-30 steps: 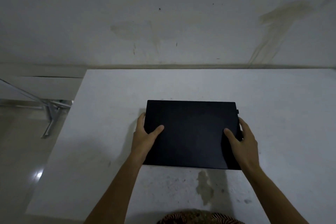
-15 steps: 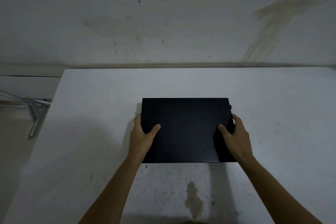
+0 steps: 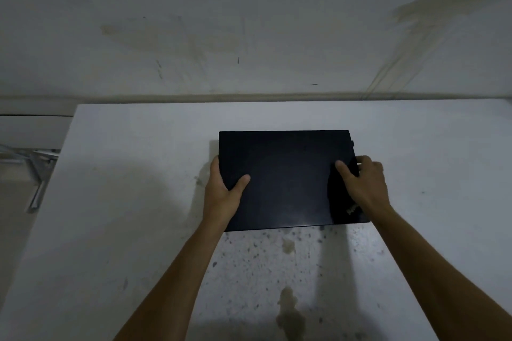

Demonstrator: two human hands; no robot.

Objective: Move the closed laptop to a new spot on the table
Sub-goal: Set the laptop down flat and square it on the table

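Laptop [image 3: 288,177], black and closed, is being gripped at mid-table [image 3: 133,174] by both hands: the left hand [image 3: 221,191] is being clamped on its nine o'clock edge, the right hand [image 3: 363,183] on its three o'clock edge, thumbs on the lid.

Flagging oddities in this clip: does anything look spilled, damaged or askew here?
Two yellowish stains mark the white table in front of the closed laptop, amid dark speckles, and the wall behind is streaked brown. The laptop looks undamaged, held at its sides by the left hand and right hand.
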